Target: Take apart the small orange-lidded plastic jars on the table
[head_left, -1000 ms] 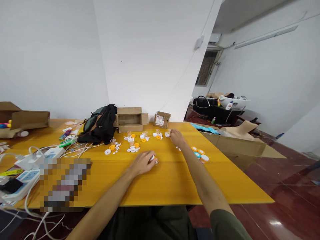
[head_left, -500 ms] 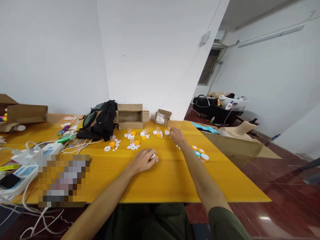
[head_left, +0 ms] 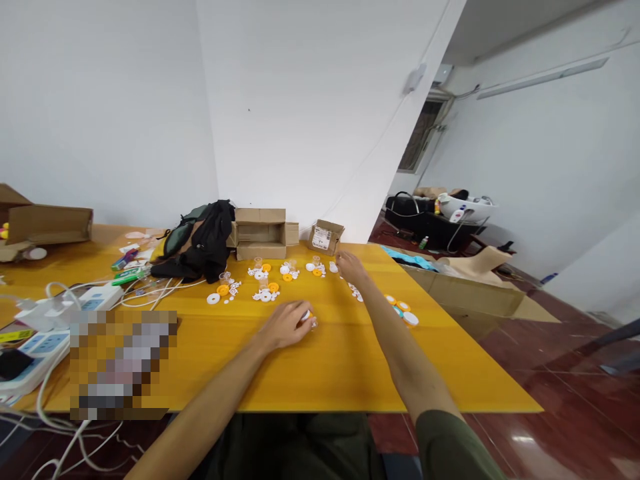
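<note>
On the near middle of the table, my left hand (head_left: pixel 289 325) is closed around a small clear cup with an orange-and-white part (head_left: pixel 307 316), mostly hidden by the fingers. My right hand (head_left: pixel 351 268) reaches to the far side, fingers curled together; whatever they hold is hidden. A whitish piece (head_left: pixel 333 267) lies just left of its fingers. Small white pieces (head_left: pixel 355 292) are scattered beside the right forearm. Further left are groups of clear cups (head_left: pixel 263 284), orange discs (head_left: pixel 223 290), white discs (head_left: pixel 213 299) and small white bits. Right of the forearm lie several orange, teal and white round pieces (head_left: pixel 410 319).
An open cardboard box (head_left: pixel 260 233) and a smaller box (head_left: pixel 326 237) stand by the wall. A black bag (head_left: pixel 205 243) lies left of them. Power strips (head_left: pixel 47 347) with white cables and a blurred-out object (head_left: pixel 127 360) occupy the left side. Beyond the right edge is a large carton (head_left: pixel 465 297).
My right hand has shifted slightly left, and more white pieces show beside its forearm. My left hand stays closed around the cup in nearly the same place.
</note>
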Motion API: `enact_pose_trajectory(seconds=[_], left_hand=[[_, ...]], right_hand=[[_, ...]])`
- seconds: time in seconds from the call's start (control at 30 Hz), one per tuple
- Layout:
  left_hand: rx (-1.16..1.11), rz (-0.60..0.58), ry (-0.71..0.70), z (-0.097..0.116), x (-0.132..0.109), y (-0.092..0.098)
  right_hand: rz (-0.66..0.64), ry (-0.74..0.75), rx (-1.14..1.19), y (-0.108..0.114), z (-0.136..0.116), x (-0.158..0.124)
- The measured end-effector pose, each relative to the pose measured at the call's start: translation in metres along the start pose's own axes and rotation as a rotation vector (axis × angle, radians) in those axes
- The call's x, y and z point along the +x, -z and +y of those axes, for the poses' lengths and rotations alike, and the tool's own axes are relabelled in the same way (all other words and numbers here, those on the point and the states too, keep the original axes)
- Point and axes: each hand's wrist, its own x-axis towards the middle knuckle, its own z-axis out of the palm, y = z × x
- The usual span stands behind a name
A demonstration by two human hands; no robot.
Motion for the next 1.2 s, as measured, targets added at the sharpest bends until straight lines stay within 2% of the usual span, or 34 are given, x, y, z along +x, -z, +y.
enact_pose_trajectory(seconds=[0.33,0.67,1.03,1.2], left_hand=[[-0.001,0.002,-0.002,-0.004,0.0,-0.004],[0.005,-0.014,0.01,-0.001,0.0,-0.001],[0.025,0.003,-0.007,0.0,0.0,0.0],[0.035,0.0,0.0,-0.002,0.0,-0.003]], right_hand=[[-0.046,0.082,-0.025,0.003,0.001,-0.003],[-0.014,0.085,-0.024,0.009,0.004,-0.001],[-0.035,0.21,0.04,0.006,-0.029,-0.002],[-0.043,0.243,0.054,0.009,-0.032,-0.003]])
